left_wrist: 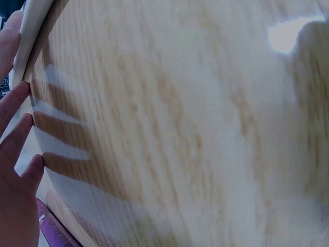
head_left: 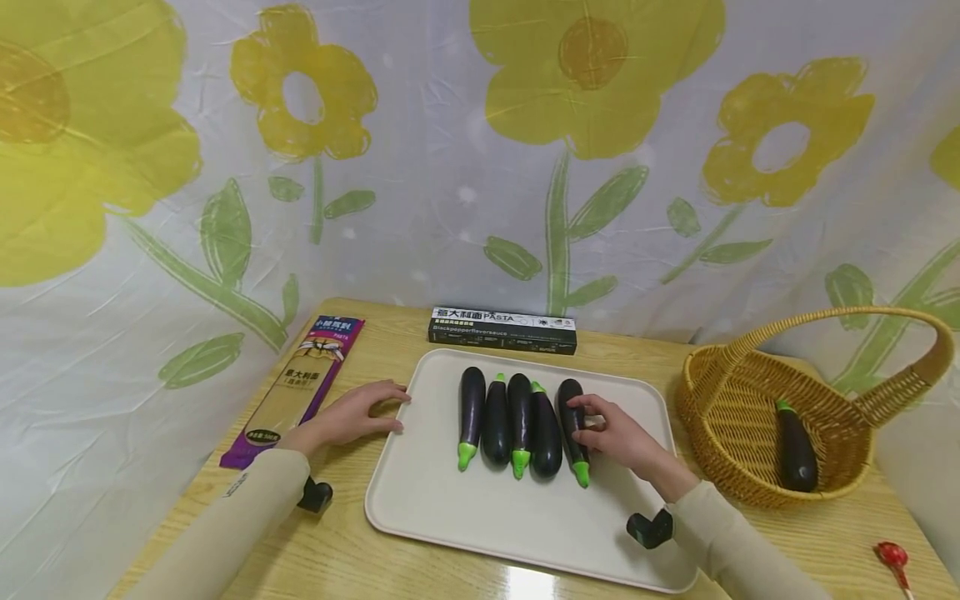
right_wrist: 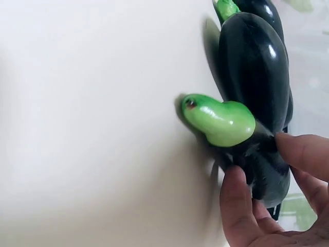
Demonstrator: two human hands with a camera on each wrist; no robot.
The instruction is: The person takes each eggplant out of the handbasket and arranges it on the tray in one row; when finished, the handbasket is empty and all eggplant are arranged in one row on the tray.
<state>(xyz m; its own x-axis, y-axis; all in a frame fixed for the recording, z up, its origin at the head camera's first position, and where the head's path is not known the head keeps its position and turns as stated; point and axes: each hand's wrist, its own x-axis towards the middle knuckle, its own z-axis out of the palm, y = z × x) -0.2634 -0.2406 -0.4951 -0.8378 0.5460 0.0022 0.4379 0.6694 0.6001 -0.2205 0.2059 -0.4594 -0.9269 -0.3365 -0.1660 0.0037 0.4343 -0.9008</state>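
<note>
On a white tray [head_left: 465, 518], several dark eggplants with green caps lie side by side. My right hand [head_left: 618, 429] pinches the rightmost eggplant [head_left: 570, 408], thumb and fingers on opposite sides of its body. Seen from the right wrist, the green cap of this eggplant [right_wrist: 221, 122] points away from the fingers, and a neighbouring eggplant [right_wrist: 254, 64] lies close by. At the tray's left rim rests my left hand [head_left: 358, 414], its fingers spread and loosely bent. In the left wrist view those fingertips [left_wrist: 36, 164] are at the edge, over wood grain.
A wicker basket [head_left: 701, 425] with a tall handle stands right of the tray, one eggplant [head_left: 795, 450] inside. A black pasta box [head_left: 502, 332] lies behind the tray, and a purple pasta packet [head_left: 300, 383] at left. A red lollipop [head_left: 892, 554] is at the front right.
</note>
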